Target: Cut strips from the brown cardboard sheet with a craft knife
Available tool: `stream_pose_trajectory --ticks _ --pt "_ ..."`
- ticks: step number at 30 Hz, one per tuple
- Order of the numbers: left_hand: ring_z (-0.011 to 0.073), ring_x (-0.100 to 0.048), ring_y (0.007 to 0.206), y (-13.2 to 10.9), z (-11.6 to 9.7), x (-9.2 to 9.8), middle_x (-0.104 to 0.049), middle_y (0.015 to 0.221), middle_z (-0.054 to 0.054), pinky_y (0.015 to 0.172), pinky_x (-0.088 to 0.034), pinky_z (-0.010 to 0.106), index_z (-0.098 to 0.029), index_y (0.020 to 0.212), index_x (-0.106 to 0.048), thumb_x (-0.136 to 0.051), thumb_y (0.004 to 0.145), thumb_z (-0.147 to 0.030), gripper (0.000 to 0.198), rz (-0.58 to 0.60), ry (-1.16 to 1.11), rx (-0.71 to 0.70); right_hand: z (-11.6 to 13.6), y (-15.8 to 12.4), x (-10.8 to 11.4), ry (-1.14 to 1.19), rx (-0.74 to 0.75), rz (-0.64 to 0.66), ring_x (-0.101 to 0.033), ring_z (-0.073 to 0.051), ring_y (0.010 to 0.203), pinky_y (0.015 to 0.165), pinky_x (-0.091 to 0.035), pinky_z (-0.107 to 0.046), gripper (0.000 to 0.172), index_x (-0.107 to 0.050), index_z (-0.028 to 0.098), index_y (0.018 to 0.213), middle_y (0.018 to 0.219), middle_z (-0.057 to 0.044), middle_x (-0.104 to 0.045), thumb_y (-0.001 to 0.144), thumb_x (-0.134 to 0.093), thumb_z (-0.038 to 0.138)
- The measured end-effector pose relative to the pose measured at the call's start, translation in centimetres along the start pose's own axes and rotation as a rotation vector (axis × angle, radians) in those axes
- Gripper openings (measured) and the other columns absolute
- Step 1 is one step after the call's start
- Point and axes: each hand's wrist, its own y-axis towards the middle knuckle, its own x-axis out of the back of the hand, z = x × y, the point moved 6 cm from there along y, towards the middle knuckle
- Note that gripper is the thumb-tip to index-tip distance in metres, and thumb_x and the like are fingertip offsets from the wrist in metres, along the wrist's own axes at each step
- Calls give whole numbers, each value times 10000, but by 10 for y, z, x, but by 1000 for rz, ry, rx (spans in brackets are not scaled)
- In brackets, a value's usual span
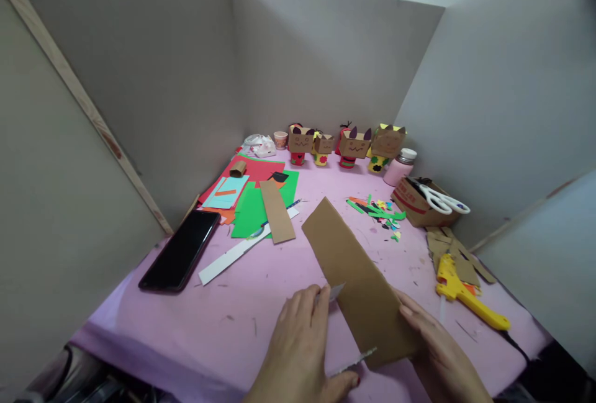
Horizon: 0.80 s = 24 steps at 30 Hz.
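Note:
A long brown cardboard strip (361, 285) slants up from the table's front right. My right hand (435, 341) grips its lower right edge, thumb on top and the other fingers mostly hidden underneath. Beside the strip's left edge, my left hand (300, 335) is curled, with fingers and thumb bent towards the cardboard. A thin greyish pointed piece (334, 292) sticks out by its index finger, and a ragged, narrow edge (358, 359) shows by the thumb. Whether these belong to one piece I cannot tell.
A yellow glue gun (470, 297) lies right, near a cardboard box (419, 204) with white-handled scissors (437, 198). Left are a phone (181, 251), coloured paper (249, 210), a smaller cardboard strip (278, 213). Several cardboard-headed figures (354, 145) stand behind. Paper scraps (379, 210) lie centre right.

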Motion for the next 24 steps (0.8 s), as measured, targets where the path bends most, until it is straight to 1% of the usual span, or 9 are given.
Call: stream_pose_trajectory --ticks 2,5,9,14,16,19,21,24 --pt "359 -373 1222 0 -2 3 -404 1368 184 1002 -345 521 -118 1380 -308 -731 583 -370 937 27 -3 19 0 -2 -2 -10 6 -13 -421 -278 1244 1025 -319 -384 328 -630 282 1134 1290 -24 -578 831 -548 378" --pt "363 -330 1266 0 -5 8 -367 1399 211 1027 -318 528 -66 1376 -312 -701 624 -340 890 104 0 86 1 -5 -10 15 7 -33 -437 -307 1226 1035 -288 -444 365 -623 260 1146 1278 -50 -586 811 -560 391" --pt "373 -321 1278 0 -11 9 -364 1404 224 1034 -309 542 -48 1372 -323 -710 614 -336 898 153 7 90 7 -8 -20 29 12 -55 -435 -290 1231 1068 -234 -447 342 -632 286 1134 1261 -27 -602 815 -567 392" --pt "372 -308 1283 1 -12 5 -342 1415 231 1047 -293 536 -27 1380 -300 -707 617 -355 925 180 21 99 14 -10 -28 -15 47 -21 -489 -280 1185 1046 -298 -420 373 -607 305 1175 1250 -14 -610 818 -566 407" --pt "364 -292 1294 1 -12 5 -326 1425 229 1056 -282 529 -28 1386 -285 -699 628 -348 921 174 18 102 12 -11 -28 -31 50 -10 -482 -269 1197 1044 -307 -407 365 -597 319 1183 1270 -2 -594 832 -552 410" --pt "350 -281 1302 -1 -9 1 -320 1429 221 1059 -281 522 -41 1392 -268 -692 635 -335 916 146 8 93 7 -12 -30 -37 49 4 -412 -261 1261 1070 -269 -399 354 -587 315 1190 1331 1 -539 852 -531 406" --pt "349 -298 1290 -3 -6 -4 -341 1416 211 1042 -304 527 -74 1395 -264 -707 613 -340 937 93 -2 58 3 -13 -32 -29 49 5 -364 -262 1294 1099 -205 -416 363 -584 300 1191 1352 -10 -517 848 -533 409" --pt "355 -319 1265 -5 -1 -11 -360 1398 184 1005 -339 540 -156 1409 -219 -733 569 -352 1004 -25 -12 -18 0 -14 -38 -13 67 18 -339 -248 1312 1122 -131 -411 370 -578 298 1195 1356 -9 -513 842 -538 403"
